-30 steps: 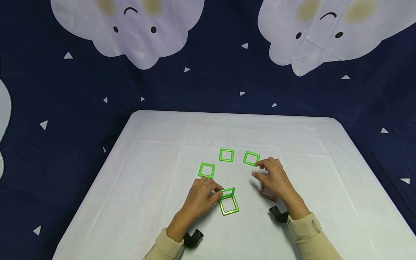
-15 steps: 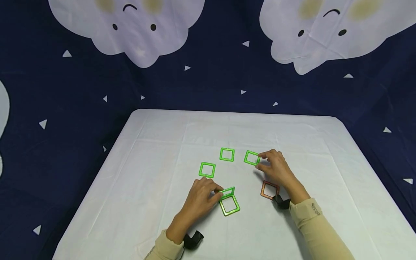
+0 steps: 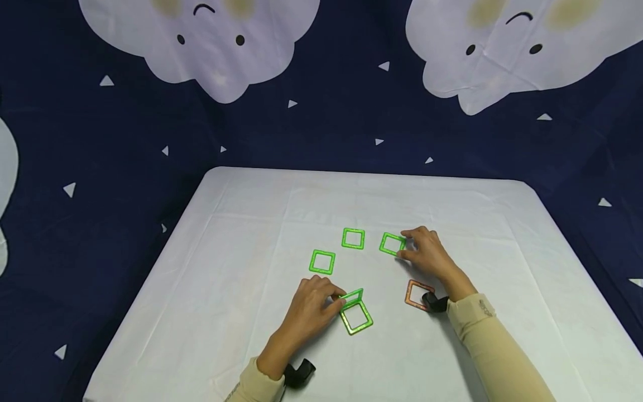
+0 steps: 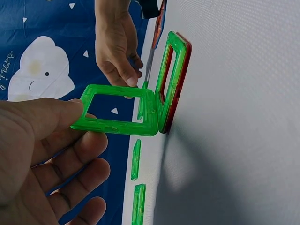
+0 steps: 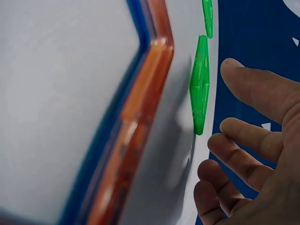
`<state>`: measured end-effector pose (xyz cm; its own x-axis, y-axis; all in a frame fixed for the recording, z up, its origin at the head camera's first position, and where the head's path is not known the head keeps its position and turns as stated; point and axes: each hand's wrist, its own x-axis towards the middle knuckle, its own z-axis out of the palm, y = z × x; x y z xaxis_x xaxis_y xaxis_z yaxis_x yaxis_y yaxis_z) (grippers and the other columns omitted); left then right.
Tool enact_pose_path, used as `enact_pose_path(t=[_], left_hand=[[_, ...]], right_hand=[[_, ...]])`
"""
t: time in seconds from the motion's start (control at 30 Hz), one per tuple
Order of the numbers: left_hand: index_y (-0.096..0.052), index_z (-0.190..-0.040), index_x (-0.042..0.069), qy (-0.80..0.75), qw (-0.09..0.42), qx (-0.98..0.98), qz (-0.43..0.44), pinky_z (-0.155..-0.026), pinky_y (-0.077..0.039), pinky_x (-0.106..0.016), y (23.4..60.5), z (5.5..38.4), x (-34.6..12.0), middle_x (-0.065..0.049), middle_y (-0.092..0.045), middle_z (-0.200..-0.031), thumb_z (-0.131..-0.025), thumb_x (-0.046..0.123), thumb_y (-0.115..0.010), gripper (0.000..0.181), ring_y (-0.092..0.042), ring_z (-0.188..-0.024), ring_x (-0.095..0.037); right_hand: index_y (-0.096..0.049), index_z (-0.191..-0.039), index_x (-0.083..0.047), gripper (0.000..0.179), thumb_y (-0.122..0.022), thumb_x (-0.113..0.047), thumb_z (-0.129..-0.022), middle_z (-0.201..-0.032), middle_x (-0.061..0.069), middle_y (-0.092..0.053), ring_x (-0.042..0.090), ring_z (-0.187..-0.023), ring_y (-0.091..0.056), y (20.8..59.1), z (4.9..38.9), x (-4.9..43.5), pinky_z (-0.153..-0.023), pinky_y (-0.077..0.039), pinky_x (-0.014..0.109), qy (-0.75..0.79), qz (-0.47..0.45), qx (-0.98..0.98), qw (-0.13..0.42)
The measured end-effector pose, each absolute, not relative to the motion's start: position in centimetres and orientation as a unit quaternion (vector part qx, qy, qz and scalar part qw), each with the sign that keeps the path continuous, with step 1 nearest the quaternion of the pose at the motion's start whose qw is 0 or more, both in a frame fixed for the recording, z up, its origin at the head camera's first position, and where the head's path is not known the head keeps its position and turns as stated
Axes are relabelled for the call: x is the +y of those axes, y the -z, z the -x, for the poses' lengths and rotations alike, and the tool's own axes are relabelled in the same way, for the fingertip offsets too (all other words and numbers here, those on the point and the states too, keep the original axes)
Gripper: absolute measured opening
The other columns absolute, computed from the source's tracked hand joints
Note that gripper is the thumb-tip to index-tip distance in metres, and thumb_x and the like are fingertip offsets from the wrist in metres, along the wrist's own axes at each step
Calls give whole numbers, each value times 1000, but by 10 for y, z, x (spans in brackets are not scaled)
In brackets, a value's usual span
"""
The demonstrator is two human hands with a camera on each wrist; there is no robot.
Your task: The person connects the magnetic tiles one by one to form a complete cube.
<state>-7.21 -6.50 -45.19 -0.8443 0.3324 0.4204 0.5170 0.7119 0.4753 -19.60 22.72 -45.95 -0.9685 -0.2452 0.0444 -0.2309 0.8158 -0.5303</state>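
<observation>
My left hand (image 3: 312, 304) pinches a green square magnetic tile (image 4: 117, 126) between thumb and forefinger. That tile tilts up from the table, its edge against a flat tile stack (image 3: 356, 319), green over red in the left wrist view. At the right, my right hand (image 3: 428, 251) is beside another green tile (image 3: 392, 244), thumb and forefinger spread at its right edge. The right wrist view shows the fingers relaxed and a gap between them and the green tile (image 5: 200, 86). Whether a fingertip touches it, I cannot tell.
Two more green tiles lie flat, one at the back (image 3: 353, 238) and one at the left (image 3: 322, 262). An orange tile (image 3: 411, 293) with blue beneath lies under the black right wrist camera mount (image 3: 434, 302). A white cloth (image 3: 241, 234) covers the table; a dark blue curtain hangs behind.
My right hand has moved slightly away from me to the right-hand green tile, uncovering more of the orange tile. The left hand keeps its pinch and has barely moved.
</observation>
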Motion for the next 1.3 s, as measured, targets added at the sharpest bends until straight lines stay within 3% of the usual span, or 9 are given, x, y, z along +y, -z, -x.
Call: enact_pose_path(t=[0.93, 1.3], left_hand=[[-74, -85, 20, 301, 151, -916, 219, -75, -39, -27, 452, 66, -67, 13, -62, -71, -78, 23, -75, 8, -51, -73, -5], [-74, -85, 21, 306, 142, -918, 210, -76, -39, -27, 451, 64, -67, 14, -61, -71, -78, 23, -74, 7, -51, -73, -4]], right_hand=[[-54, -130, -1, 59, -72, -26, -80, -123, 23, -48, 36, -106, -41, 463, 210, 226, -88, -37, 51, 242, 112, 960, 80], [-57, -127, 0, 56, -73, -25, -79, -118, 21, -49, 33, -101, -41, 463, 208, 224, -85, -37, 47, 249, 113, 960, 64]])
